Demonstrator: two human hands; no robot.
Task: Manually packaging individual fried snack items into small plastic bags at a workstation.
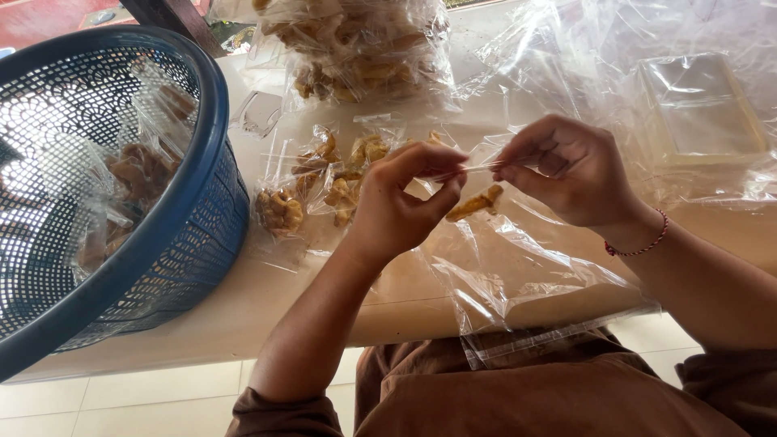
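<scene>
Above a pale table (243,316), the left hand (396,202) and right hand (566,174) each pinch shut on the mouth of a small clear plastic bag (477,174), stretched between them, with a golden fried snack piece (476,202) hanging just under the fingers. Beyond the left hand lie small filled snack packets (316,186), and a heap of them (364,48) farther off. Left of that hand, a blue mesh basket (186,226) holds a clear bag of snacks (137,174); empty clear bags (696,113) lie beyond the right hand.

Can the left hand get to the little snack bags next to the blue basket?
Probably yes. The left hand is just beside the small snack bags, with nothing between them, but its fingers now pinch a clear bag.
</scene>
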